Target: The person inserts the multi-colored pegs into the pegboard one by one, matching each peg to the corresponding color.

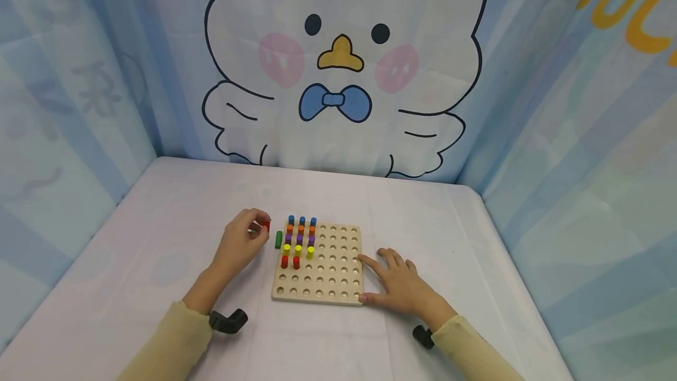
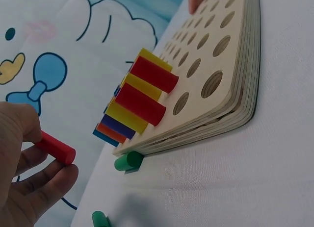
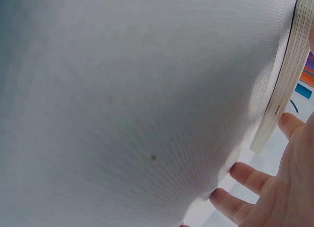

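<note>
A red peg is pinched between the thumb and fingers of my left hand, off the left side of the wooden pegboard. On the board, rows of blue, orange, purple and yellow pegs stand in the left columns, with two red pegs in front of them. My right hand has its fingers spread; thumb and index finger touch the board's right edge, while other fingertips rest on the cloth in the right wrist view. A green peg lies against the board's left edge.
Another green peg lies on the white tablecloth below the left hand in the left wrist view. Behind the table hangs a curtain with a cartoon bird; more curtains flank both sides. Rows of bare holes fill the board's right part.
</note>
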A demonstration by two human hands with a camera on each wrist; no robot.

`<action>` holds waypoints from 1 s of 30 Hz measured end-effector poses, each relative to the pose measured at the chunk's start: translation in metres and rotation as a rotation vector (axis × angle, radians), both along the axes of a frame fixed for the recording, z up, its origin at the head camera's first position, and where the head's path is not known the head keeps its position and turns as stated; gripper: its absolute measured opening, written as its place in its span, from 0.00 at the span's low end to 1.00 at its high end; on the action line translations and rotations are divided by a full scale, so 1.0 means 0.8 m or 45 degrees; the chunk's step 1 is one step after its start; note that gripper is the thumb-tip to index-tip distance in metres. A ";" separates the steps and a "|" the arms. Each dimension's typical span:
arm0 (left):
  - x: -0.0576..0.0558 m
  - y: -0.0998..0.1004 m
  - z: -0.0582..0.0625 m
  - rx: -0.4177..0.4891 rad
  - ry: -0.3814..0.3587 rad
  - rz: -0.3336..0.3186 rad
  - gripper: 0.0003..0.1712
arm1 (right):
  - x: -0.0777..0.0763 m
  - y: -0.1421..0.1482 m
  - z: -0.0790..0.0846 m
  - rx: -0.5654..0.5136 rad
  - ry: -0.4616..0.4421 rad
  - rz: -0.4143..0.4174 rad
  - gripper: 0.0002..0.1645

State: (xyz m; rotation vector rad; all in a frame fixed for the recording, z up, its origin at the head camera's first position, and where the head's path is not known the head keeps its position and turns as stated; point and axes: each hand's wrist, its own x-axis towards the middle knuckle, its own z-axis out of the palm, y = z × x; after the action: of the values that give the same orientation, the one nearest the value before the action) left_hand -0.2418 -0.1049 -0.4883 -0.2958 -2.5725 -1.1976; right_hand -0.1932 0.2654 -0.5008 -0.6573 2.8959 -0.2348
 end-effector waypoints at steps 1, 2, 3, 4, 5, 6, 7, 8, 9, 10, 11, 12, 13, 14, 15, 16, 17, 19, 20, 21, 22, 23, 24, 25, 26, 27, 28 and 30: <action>0.001 0.001 0.000 0.002 -0.004 -0.008 0.10 | 0.000 0.000 0.000 0.002 -0.001 -0.001 0.53; 0.001 0.002 0.001 0.005 -0.008 -0.017 0.10 | 0.000 0.000 0.000 0.004 -0.001 -0.003 0.53; 0.002 0.003 0.001 0.010 -0.010 -0.027 0.09 | 0.000 0.000 0.000 0.006 -0.002 -0.005 0.53; 0.003 0.004 0.001 0.016 -0.011 -0.037 0.09 | -0.001 0.000 0.000 0.007 -0.003 -0.006 0.53; 0.003 0.005 0.002 0.019 -0.013 -0.045 0.09 | -0.001 0.000 -0.001 0.009 -0.004 -0.007 0.53; 0.004 0.006 0.001 0.021 -0.013 -0.054 0.09 | -0.001 0.000 -0.001 0.011 -0.002 -0.008 0.54; 0.006 0.007 0.002 0.023 -0.013 -0.060 0.09 | -0.001 0.000 -0.001 0.013 -0.002 -0.007 0.54; 0.007 0.008 0.002 0.026 -0.014 -0.068 0.09 | -0.001 0.000 -0.002 0.015 -0.003 -0.006 0.54; 0.008 0.009 0.002 0.027 -0.013 -0.076 0.08 | -0.001 0.000 -0.002 0.018 -0.004 -0.006 0.54; 0.009 0.010 0.002 0.025 -0.015 -0.082 0.08 | -0.001 0.000 -0.003 0.020 -0.005 -0.006 0.54; 0.010 0.012 0.002 0.023 -0.016 -0.089 0.08 | -0.001 0.000 -0.003 0.021 -0.006 -0.007 0.54; 0.011 0.014 0.003 0.024 -0.014 -0.096 0.08 | -0.001 0.000 -0.003 0.020 -0.006 -0.007 0.54; 0.013 0.016 0.004 0.024 -0.013 -0.102 0.08 | -0.001 0.000 -0.003 0.023 -0.011 -0.009 0.54; 0.014 0.018 0.004 0.024 -0.011 -0.109 0.09 | -0.001 0.000 -0.003 0.027 -0.013 -0.011 0.54; 0.015 0.020 0.004 0.026 -0.009 -0.116 0.09 | -0.001 0.000 -0.003 0.029 -0.015 -0.013 0.54; 0.016 0.022 0.005 0.028 -0.012 -0.121 0.09 | -0.001 0.000 -0.003 0.030 -0.016 -0.015 0.54; 0.017 0.024 0.005 0.033 -0.014 -0.127 0.10 | -0.001 0.000 -0.003 0.032 -0.015 -0.015 0.54; 0.019 0.028 0.004 0.041 -0.021 -0.140 0.11 | -0.001 0.000 -0.002 0.034 -0.017 -0.014 0.54; 0.020 0.030 0.003 0.048 -0.029 -0.146 0.11 | -0.001 0.000 -0.002 0.031 -0.016 -0.013 0.54; 0.021 0.032 0.003 0.055 -0.032 -0.156 0.12 | -0.001 0.000 -0.002 0.029 -0.013 -0.012 0.54; 0.021 0.034 0.002 0.057 -0.030 -0.165 0.12 | -0.001 0.000 -0.001 0.027 -0.012 -0.012 0.54; 0.022 0.036 0.002 0.065 -0.028 -0.181 0.12 | -0.002 0.000 -0.002 0.026 -0.011 -0.011 0.54; 0.022 0.037 0.001 0.069 -0.023 -0.195 0.12 | -0.002 0.000 -0.002 0.024 -0.011 -0.012 0.54; 0.023 0.039 0.001 0.075 -0.020 -0.208 0.12 | -0.002 0.000 -0.002 0.025 -0.011 -0.012 0.54; 0.024 0.041 0.001 0.083 -0.019 -0.224 0.12 | -0.002 0.000 -0.002 0.025 -0.011 -0.013 0.54; 0.024 0.042 0.001 0.084 -0.015 -0.240 0.11 | -0.002 0.000 -0.002 0.026 -0.011 -0.012 0.54; 0.025 0.043 0.001 0.083 -0.015 -0.252 0.11 | -0.002 0.000 -0.002 0.025 -0.012 -0.012 0.54; 0.026 0.046 0.001 0.084 -0.025 -0.277 0.11 | -0.002 0.000 -0.002 0.024 -0.011 -0.009 0.54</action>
State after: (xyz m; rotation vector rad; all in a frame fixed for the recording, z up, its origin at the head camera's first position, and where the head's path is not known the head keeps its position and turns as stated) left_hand -0.2209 -0.0684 -0.4876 -0.5637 -2.5627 -1.3618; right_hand -0.1946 0.2655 -0.5026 -0.6412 2.8891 -0.2104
